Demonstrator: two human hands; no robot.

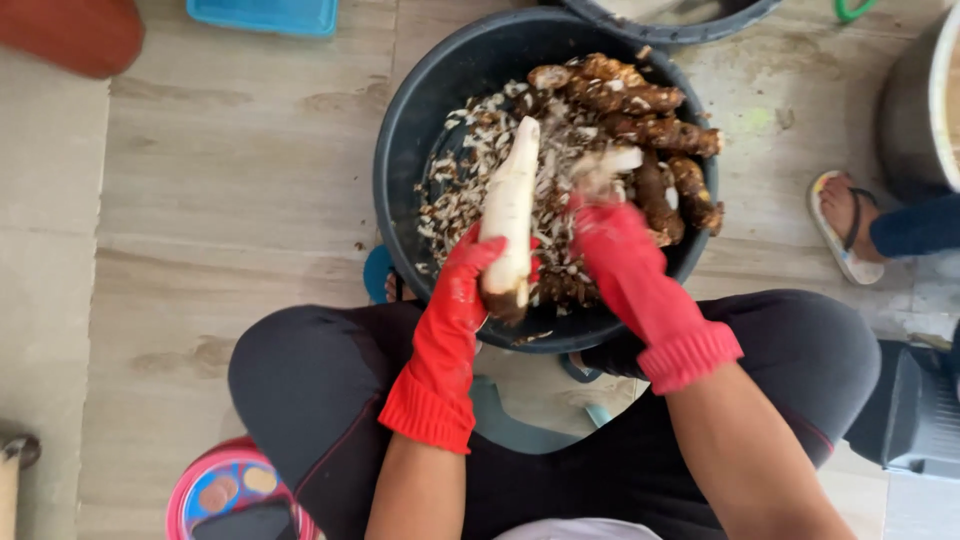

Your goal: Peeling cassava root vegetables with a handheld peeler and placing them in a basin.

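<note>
A peeled white root (pixel 510 205) is gripped by the gloved left hand (pixel 470 270) over a dark basin (pixel 400 150) — the right hand (pixel 610 235) is blurred, possibly clenched, its grip not discernible

Floor (pixel 230 180) of pale wood-grain tiles. On it: a dark round basin (pixel 420 130) at centre, a second basin's rim (pixel 680 25) beyond, a blue tray (pixel 265 14) far left, a grey pot (pixel 915 100) far right, a sandalled foot (pixel 845 220) right.

both gloved hands forward, left hand (pixel 470 275) clenched, right hand (pixel 612 235) blurred
</note>
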